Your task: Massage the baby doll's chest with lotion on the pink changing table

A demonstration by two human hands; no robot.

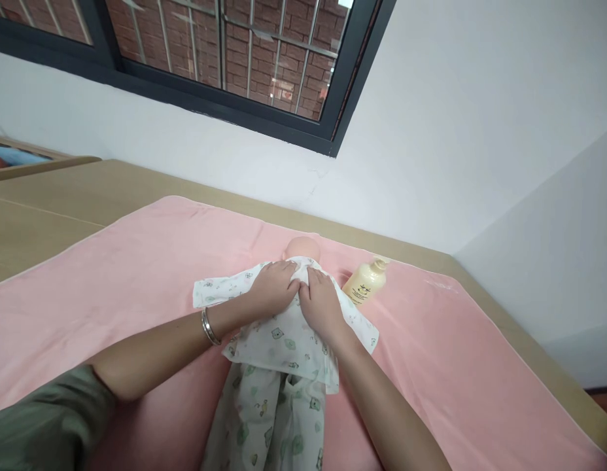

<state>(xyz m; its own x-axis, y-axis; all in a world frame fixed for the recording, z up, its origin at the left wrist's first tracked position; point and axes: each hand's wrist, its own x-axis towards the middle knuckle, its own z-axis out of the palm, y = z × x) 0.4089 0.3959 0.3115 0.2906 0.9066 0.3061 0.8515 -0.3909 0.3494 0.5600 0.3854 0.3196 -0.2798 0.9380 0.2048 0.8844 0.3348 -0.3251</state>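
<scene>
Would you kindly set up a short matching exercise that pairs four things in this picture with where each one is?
Things:
1. left hand
2. right hand
3. lotion bottle
4. pink towel

Places:
A. lying to the right of the doll's head
B. spread over the tabletop under the doll
C. flat on the printed shirt, its wrist with a silver bangle
D. flat on the printed shirt, nearer the bottle

Pairs: 1-C, 2-D, 3-A, 4-B
</scene>
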